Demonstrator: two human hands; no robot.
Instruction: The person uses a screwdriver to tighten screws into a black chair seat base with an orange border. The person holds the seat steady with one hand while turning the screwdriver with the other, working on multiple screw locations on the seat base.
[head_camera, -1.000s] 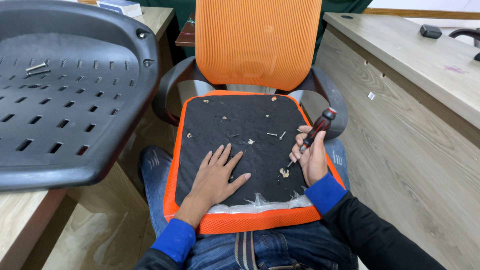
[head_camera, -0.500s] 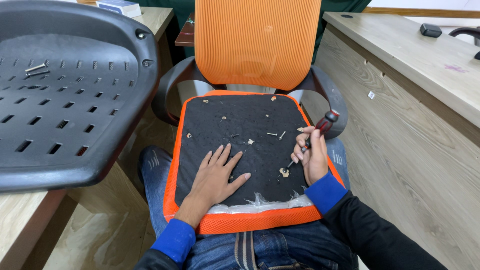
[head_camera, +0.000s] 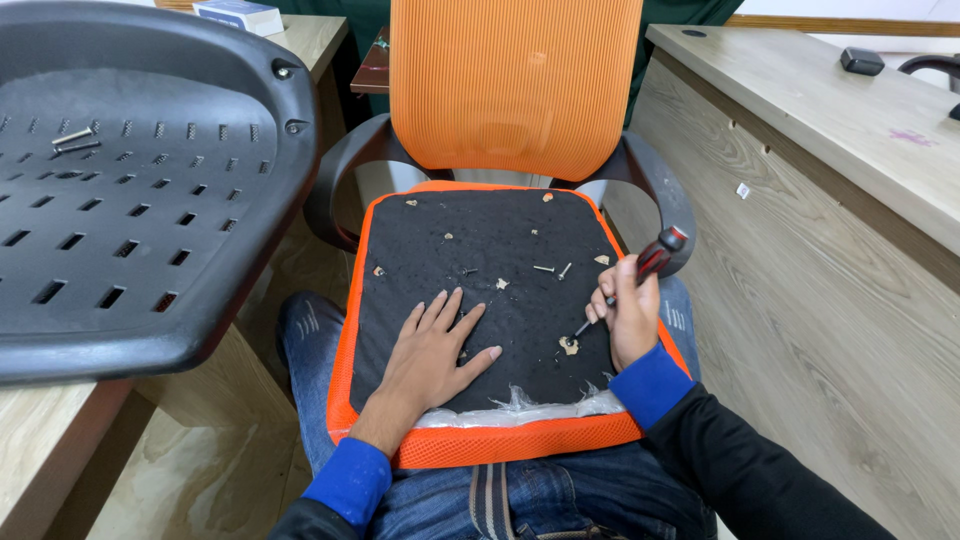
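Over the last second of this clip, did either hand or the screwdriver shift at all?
Barely. The right hand keeps its grip on the screwdriver, its handle tipping slightly lower while the tip stays at the same spot on the seat cushion. The left hand stays flat on it; the loose screws lie unmoved.

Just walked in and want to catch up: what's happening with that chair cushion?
A seated person holds an upturned orange seat cushion on their lap. The left hand lies flat on its black underside; the right hand grips a red-handled screwdriver, tip down near its right edge. Loose screws lie on it. A black plastic seat shell rests on the desk to the left.
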